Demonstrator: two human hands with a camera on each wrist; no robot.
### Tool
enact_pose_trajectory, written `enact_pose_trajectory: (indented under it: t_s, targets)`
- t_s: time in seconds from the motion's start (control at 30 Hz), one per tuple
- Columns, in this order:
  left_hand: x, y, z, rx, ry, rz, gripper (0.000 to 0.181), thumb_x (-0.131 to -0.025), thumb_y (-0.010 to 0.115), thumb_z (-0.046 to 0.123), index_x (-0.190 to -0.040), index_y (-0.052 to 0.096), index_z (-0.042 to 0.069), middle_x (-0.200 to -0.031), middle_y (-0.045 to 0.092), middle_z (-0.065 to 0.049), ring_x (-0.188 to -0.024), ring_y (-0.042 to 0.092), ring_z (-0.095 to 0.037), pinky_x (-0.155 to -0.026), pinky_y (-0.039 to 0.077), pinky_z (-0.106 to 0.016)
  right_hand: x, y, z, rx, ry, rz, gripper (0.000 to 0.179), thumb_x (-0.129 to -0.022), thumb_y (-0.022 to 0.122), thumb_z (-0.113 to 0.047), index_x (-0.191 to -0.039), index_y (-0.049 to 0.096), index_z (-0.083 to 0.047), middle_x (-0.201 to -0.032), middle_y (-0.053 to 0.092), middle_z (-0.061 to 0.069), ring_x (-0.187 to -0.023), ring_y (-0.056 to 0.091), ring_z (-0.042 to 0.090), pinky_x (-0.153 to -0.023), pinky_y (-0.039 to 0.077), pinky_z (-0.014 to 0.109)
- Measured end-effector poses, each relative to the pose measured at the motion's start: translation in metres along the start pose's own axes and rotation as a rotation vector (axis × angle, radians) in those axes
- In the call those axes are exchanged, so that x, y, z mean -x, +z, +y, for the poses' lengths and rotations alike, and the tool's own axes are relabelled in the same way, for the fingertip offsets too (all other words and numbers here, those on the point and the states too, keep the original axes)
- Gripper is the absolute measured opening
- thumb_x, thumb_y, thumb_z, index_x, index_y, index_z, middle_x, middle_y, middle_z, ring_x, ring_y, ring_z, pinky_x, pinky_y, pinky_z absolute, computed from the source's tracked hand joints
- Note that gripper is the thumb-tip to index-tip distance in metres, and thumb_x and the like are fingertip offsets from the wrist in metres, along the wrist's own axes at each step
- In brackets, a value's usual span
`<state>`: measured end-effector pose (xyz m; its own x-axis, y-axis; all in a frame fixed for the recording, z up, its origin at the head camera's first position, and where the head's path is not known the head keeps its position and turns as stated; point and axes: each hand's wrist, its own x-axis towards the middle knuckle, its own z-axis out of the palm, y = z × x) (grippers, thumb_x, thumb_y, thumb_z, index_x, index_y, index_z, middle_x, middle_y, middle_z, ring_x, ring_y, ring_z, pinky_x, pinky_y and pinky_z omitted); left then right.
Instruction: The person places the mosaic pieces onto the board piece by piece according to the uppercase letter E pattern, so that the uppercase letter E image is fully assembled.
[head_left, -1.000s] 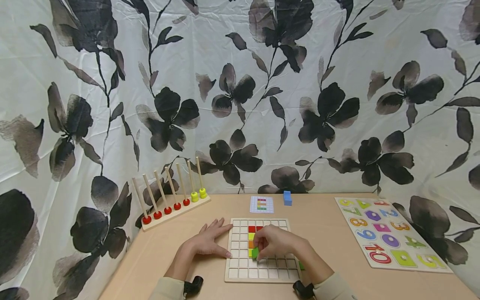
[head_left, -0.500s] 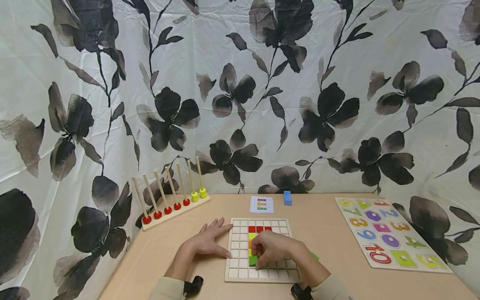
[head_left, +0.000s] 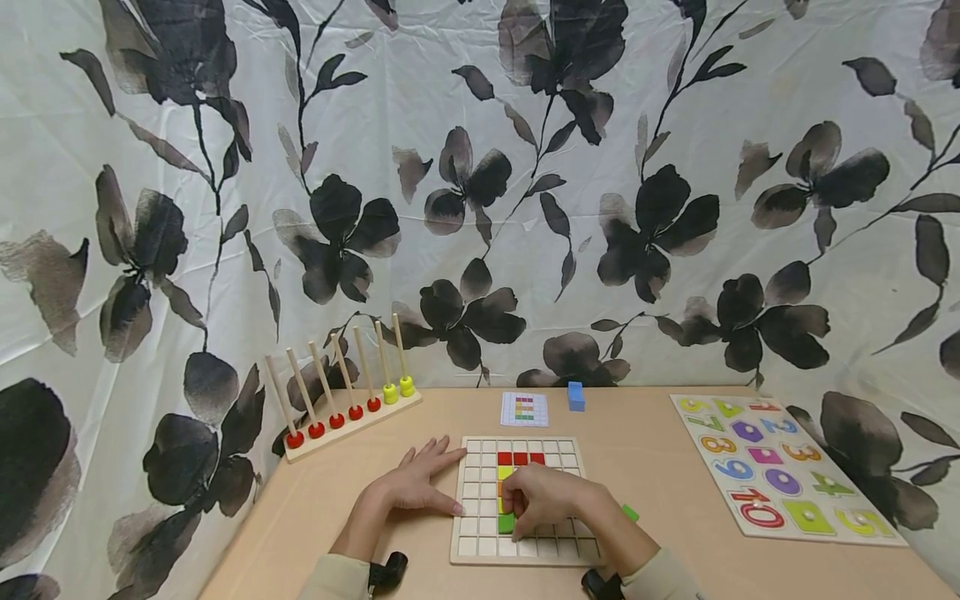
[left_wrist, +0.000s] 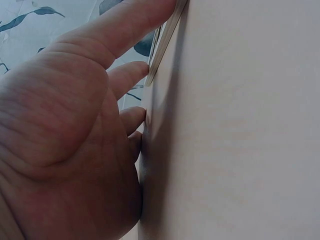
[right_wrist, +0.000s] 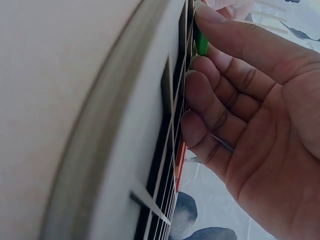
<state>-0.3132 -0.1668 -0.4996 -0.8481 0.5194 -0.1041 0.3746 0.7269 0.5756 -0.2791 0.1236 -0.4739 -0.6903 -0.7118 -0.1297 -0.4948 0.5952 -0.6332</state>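
A wooden grid board (head_left: 476, 546) with white squares lies in the middle of the table. My left hand (head_left: 420, 485) has its fingers spread, with thumb and index fingertip at the board's left edge; the left wrist view shows the thumb against that wooden edge (left_wrist: 167, 42). My right hand (head_left: 555, 498) is over the board and pinches a green tile (head_left: 506, 523) at the foot of a coloured column. In the right wrist view the green tile (right_wrist: 201, 42) shows by the thumb tip. Red tiles (head_left: 521, 458) form the top row; a yellow tile (head_left: 505, 472) sits below. My hand hides other squares.
Another green tile (head_left: 631, 512) lies beyond my right forearm. Behind the board are a pattern card (head_left: 531, 421) and a blue block (head_left: 575, 397). A peg abacus (head_left: 345, 427) with red and yellow beads stands left; a number puzzle board (head_left: 765, 467) lies right.
My right hand has moved slightly left with the green tile, which now lies level in the grid. The green tile beyond my forearm shows more. My left hand has stayed put.
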Motion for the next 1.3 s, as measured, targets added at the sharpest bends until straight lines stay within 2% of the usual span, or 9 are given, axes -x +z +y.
enact_pose_trajectory:
  t_s: [0.17, 0.4, 0.6, 0.8, 0.93, 1.07, 1.3]
  targets:
    - [0.000, 0.000, 0.001, 0.006, 0.001, -0.006, 0.098, -0.078, 0.085, 0.057, -0.160, 0.043, 0.024, -0.173, 0.020, -0.021, -0.161, 0.009, -0.045, -0.126, 0.002, -0.071, 0.001, -0.003, 0.004, -0.021, -0.025, 0.005, 0.026, -0.078, 0.092, -0.017, -0.091, 0.070, -0.016, -0.075, 0.062, -0.012, -0.068, 0.055, 0.001, -0.063, 0.049, 0.018]
    - [0.000, 0.000, 0.002, -0.003, 0.001, -0.009, 0.098, -0.078, 0.084, 0.058, -0.160, 0.043, 0.024, -0.173, 0.020, -0.020, -0.161, 0.009, -0.045, -0.126, 0.002, -0.072, 0.010, -0.020, 0.019, -0.108, -0.047, 0.110, 0.021, -0.088, 0.085, -0.023, -0.103, 0.072, -0.013, -0.080, 0.062, -0.008, -0.073, 0.056, 0.005, -0.065, 0.047, 0.019]
    - [-0.002, 0.001, 0.001, -0.006, 0.002, -0.008, 0.098, -0.077, 0.084, 0.058, -0.160, 0.043, 0.024, -0.173, 0.019, -0.020, -0.161, 0.009, -0.045, -0.126, 0.002, -0.071, 0.029, -0.036, 0.040, -0.159, -0.037, 0.229, 0.027, -0.092, 0.081, -0.023, -0.110, 0.071, -0.006, -0.084, 0.062, -0.002, -0.078, 0.057, 0.011, -0.067, 0.049, 0.021]
    - [-0.001, 0.001, 0.001, -0.001, 0.004, -0.005, 0.099, -0.077, 0.085, 0.058, -0.160, 0.043, 0.024, -0.173, 0.019, -0.020, -0.161, 0.009, -0.045, -0.126, 0.002, -0.071, 0.053, -0.051, 0.059, -0.156, 0.031, 0.317, 0.025, -0.093, 0.080, -0.021, -0.111, 0.070, -0.008, -0.088, 0.063, -0.001, -0.083, 0.058, 0.016, -0.070, 0.049, 0.023]
    - [0.000, 0.001, -0.001, -0.005, 0.013, 0.005, 0.098, -0.077, 0.085, 0.057, -0.160, 0.044, 0.023, -0.173, 0.019, -0.021, -0.161, 0.009, -0.045, -0.126, 0.003, -0.070, 0.068, -0.058, 0.072, -0.150, 0.054, 0.341, 0.024, -0.093, 0.079, -0.018, -0.112, 0.070, -0.006, -0.088, 0.064, 0.000, -0.082, 0.058, 0.015, -0.070, 0.049, 0.024]
    - [0.001, 0.001, -0.002, -0.005, 0.018, 0.011, 0.098, -0.077, 0.085, 0.057, -0.159, 0.044, 0.023, -0.173, 0.018, -0.021, -0.161, 0.009, -0.045, -0.126, 0.002, -0.070, 0.077, -0.065, 0.083, -0.143, 0.041, 0.360, 0.025, -0.092, 0.078, -0.015, -0.113, 0.069, -0.004, -0.089, 0.064, 0.001, -0.081, 0.058, 0.014, -0.071, 0.049, 0.023]
    - [0.000, 0.001, -0.002, 0.000, 0.018, 0.009, 0.098, -0.077, 0.085, 0.057, -0.159, 0.044, 0.023, -0.173, 0.018, -0.022, -0.161, 0.009, -0.045, -0.126, 0.002, -0.070, 0.086, -0.073, 0.093, -0.159, 0.032, 0.332, 0.029, -0.092, 0.077, -0.012, -0.117, 0.068, 0.000, -0.094, 0.067, 0.006, -0.086, 0.060, 0.014, -0.075, 0.051, 0.023]
